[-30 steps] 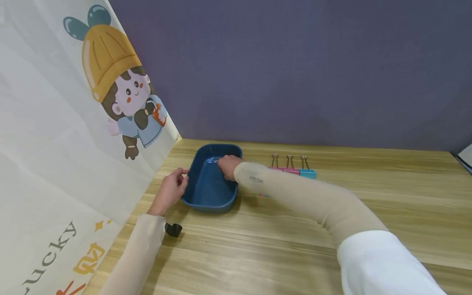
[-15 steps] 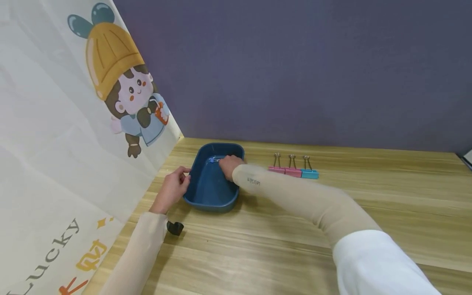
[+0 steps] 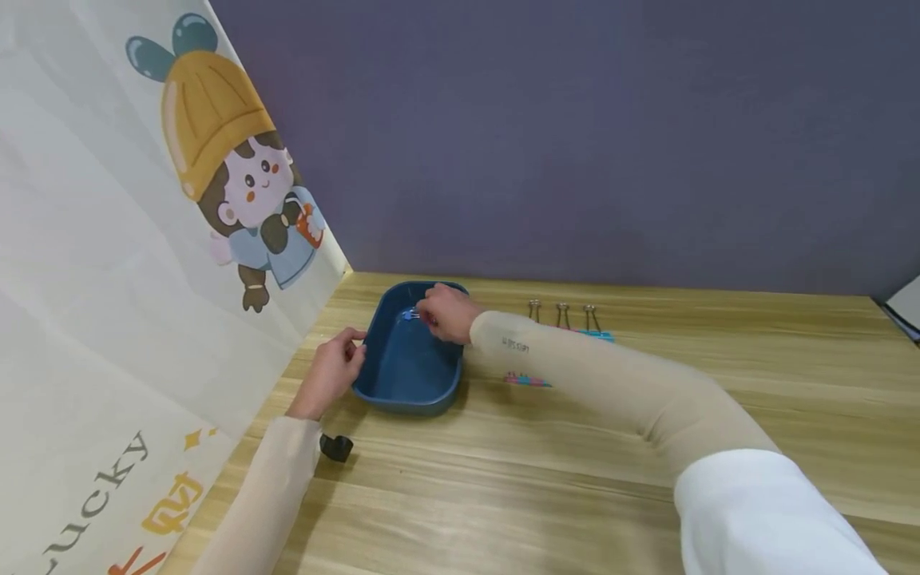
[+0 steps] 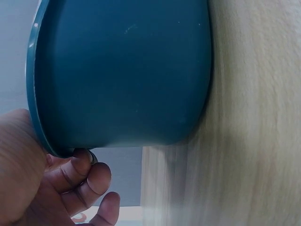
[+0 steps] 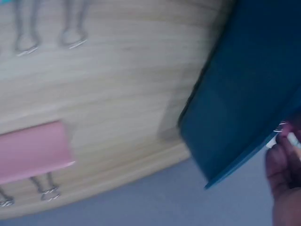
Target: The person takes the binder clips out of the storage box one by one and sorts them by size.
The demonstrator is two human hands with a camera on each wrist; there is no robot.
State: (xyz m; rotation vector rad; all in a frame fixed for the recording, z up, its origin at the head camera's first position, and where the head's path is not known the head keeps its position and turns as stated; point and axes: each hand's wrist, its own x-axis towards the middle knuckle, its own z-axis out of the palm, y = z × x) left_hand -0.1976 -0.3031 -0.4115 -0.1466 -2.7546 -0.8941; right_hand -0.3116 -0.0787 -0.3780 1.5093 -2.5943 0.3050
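Observation:
A dark blue plastic box (image 3: 410,375) stands at the back left of the table. My left hand (image 3: 332,369) pinches its left rim, with curled fingers (image 4: 77,172) under the lip in the left wrist view. My right hand (image 3: 449,313) is over the box's right side. Between its fingertips, partly hidden, is a small pink binder clip (image 5: 285,128) with silver wire handles. Inside the box, near the back, lies a small blue binder clip (image 3: 410,316), partly covered by the right hand.
Larger binder clips (image 3: 595,335), pink and blue, stand in a row right of the box, partly behind my right forearm. Small pink and blue clips (image 3: 527,379) lie nearer. A black object (image 3: 335,447) is by my left wrist. A purple-grey panel (image 3: 575,144) rises behind.
My right hand has risen from low inside the box to about rim height. The near row of small clips shows again beside the forearm. My left hand keeps its grip.

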